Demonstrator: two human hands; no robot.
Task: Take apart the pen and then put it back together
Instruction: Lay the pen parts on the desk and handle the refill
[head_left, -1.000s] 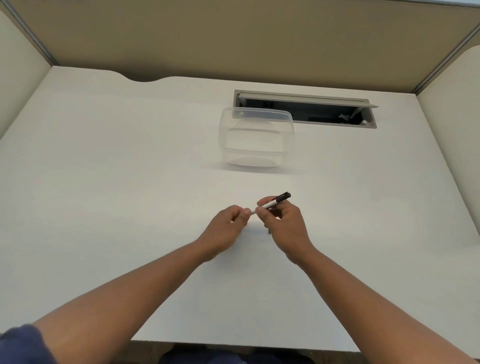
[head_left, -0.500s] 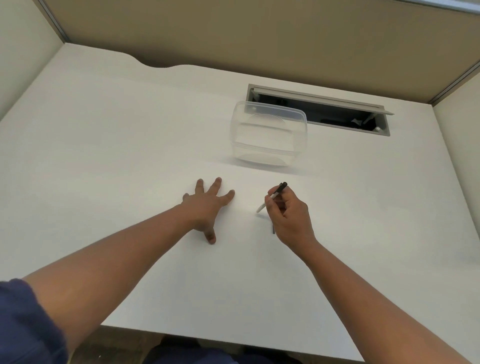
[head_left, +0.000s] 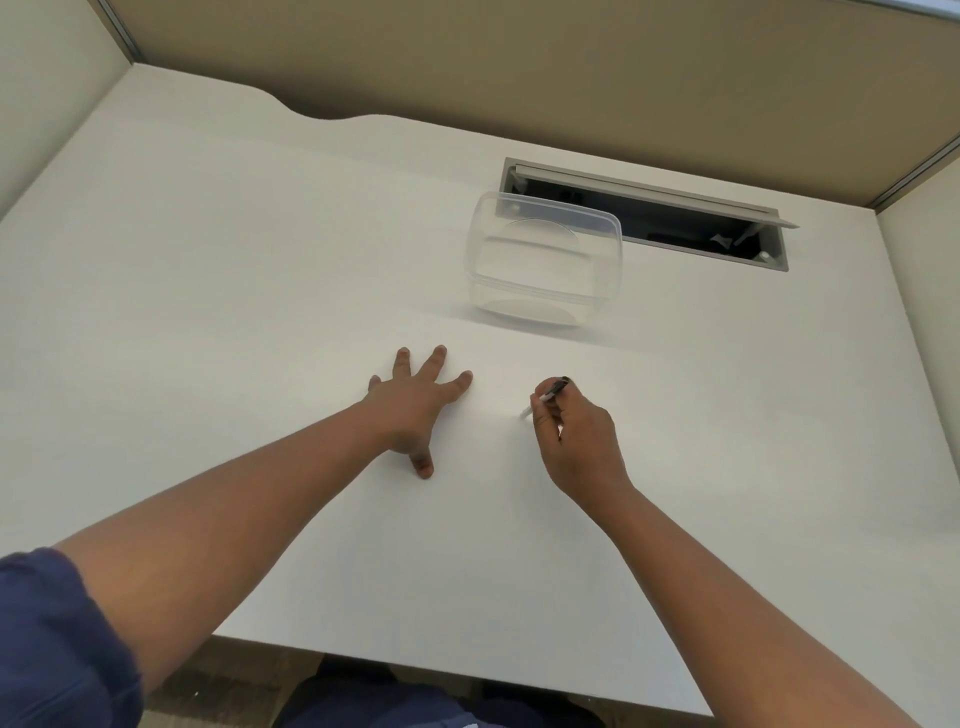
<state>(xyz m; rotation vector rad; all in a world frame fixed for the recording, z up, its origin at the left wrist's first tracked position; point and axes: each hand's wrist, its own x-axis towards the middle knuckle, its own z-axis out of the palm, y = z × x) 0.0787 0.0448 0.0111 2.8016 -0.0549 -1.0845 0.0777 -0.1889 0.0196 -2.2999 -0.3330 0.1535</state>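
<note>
A slim pen (head_left: 546, 396) with a pale body and a black far end is held in my right hand (head_left: 576, 441), gripped between thumb and fingers as for writing, its light tip touching or just above the white desk (head_left: 260, 260). My left hand (head_left: 415, 410) lies flat on the desk to the left of the pen, palm down, fingers spread, holding nothing. About a hand's width of bare desk separates the two hands. No loose pen parts are visible.
A clear plastic tub (head_left: 545, 260) stands on the desk beyond the hands. Behind it a grey cable hatch (head_left: 649, 213) is open in the desk top. Beige partition walls close off the back and both sides.
My left hand let go of the pen's tip end, moved left and flattened on the desk. My right hand kept the pen and lowered its tip towards the desk.
</note>
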